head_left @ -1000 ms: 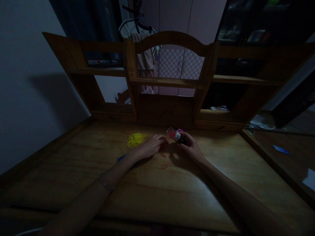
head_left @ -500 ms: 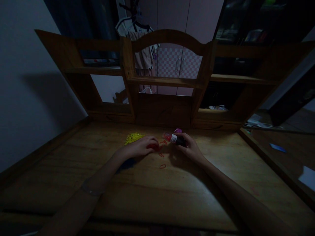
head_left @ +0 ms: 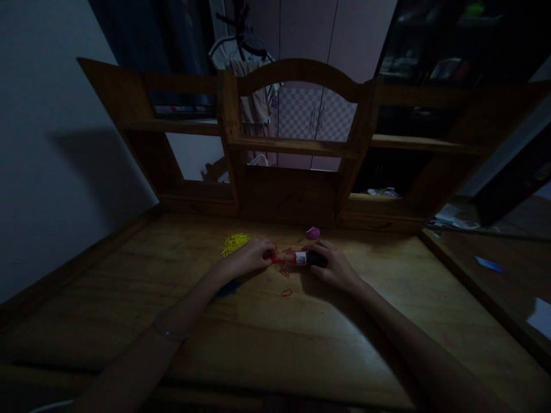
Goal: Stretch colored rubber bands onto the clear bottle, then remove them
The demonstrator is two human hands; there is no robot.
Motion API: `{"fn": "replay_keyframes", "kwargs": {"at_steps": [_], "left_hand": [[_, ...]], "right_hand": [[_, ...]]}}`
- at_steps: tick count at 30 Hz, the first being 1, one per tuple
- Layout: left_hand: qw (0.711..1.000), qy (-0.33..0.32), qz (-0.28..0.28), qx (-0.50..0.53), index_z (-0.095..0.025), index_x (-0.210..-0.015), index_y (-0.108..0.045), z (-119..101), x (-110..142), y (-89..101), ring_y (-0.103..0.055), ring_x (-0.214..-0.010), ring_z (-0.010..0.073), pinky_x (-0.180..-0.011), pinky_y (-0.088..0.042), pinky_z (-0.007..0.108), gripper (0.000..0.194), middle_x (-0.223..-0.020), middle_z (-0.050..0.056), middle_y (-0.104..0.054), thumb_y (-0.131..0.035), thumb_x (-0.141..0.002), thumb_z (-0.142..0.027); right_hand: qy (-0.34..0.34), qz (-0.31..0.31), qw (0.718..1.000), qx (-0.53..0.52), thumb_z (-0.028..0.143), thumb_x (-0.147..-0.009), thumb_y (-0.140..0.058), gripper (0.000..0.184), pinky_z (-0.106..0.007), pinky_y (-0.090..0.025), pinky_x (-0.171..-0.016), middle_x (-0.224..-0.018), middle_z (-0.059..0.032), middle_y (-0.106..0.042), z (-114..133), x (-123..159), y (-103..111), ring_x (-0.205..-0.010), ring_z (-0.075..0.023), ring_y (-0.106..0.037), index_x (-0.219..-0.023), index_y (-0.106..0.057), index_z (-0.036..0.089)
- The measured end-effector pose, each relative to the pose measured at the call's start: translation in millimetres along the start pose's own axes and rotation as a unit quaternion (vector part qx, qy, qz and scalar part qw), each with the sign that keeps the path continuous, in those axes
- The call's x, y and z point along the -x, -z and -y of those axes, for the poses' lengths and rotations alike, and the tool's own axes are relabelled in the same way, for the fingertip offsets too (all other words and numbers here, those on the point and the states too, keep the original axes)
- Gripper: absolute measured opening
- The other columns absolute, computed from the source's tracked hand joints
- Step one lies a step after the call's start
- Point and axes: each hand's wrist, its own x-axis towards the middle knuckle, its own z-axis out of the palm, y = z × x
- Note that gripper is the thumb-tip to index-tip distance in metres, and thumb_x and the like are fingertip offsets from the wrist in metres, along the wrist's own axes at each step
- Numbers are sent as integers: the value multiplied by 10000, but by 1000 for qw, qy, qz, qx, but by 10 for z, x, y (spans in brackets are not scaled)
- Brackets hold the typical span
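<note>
My right hand is wrapped round a small dark bottle with a white label, lying sideways with its clear and red end pointing left. Across from it, my left hand pinches some red rubber bands close to that end. Several more red bands lie loose around the bottle's end, and a single red rubber band rests nearer to me. A heap of yellow bands sits behind my left hand. Dark blue material shows partly under my left forearm.
Behind the hands lies a pink-purple round object on the wooden desk. A wooden shelf unit stands along the desk's back edge. To the right, a lower surface holds a blue packet and white paper.
My right hand has lowered the bottle, which now lies more level. My left hand has closed to a pinch by the bottle's end. The pink-purple object shows more fully.
</note>
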Motion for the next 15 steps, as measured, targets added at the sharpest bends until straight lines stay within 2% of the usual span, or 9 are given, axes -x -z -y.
{"fn": "replay_keyframes", "kwargs": {"at_steps": [2, 5, 9, 12, 15], "left_hand": [[999, 23, -22, 34, -196, -770, -735, 18, -9, -51, -593, -648, 147, -615, -431, 237, 141, -715, 15, -682, -610, -711, -174], [986, 78, -46, 141, -165, -802, -736, 30, -36, -132, -618, -651, 155, -611, -463, 242, 148, -709, 23, -691, -666, -715, -262], [937, 162, -61, 305, -138, -843, -727, -45, -59, -167, -639, -658, 162, -584, -484, 251, 279, -778, 57, -719, -750, -692, -372], [907, 197, -98, 359, -155, -862, -719, -82, -67, -180, -649, -663, 165, -580, -501, 261, 336, -809, 62, -732, -800, -652, -406], [890, 209, -137, 382, -166, -843, -691, -51, -81, -223, -656, -664, 165, -578, -511, 265, 373, -810, 55, -735, -839, -603, -410]], "right_hand": [[6, 1, 1000, -1, 111, -668, -616, 467, -418, -443, -923, -1111, -66, -626, 6, 2, -40, -1048, -279, -557, -1113, -664, 245], [10, -5, 1000, -10, 100, -670, -606, 473, -409, -444, -917, -1116, -72, -619, 9, 3, -93, -1048, -275, -554, -1121, -656, 235], [-4, -19, 1000, -19, 93, -662, -600, 516, -406, -436, -934, -1152, -65, -605, 14, 1, -114, -1079, -276, -544, -1155, -633, 243], [-12, -29, 999, -25, 92, -672, -595, 525, -398, -433, -940, -1153, -58, -604, 28, -2, -116, -1079, -268, -545, -1172, -622, 250], [-18, -44, 998, -33, 90, -680, -592, 521, -387, -431, -942, -1155, -52, -606, 44, -2, -126, -1069, -260, -551, -1175, -621, 251]]}}
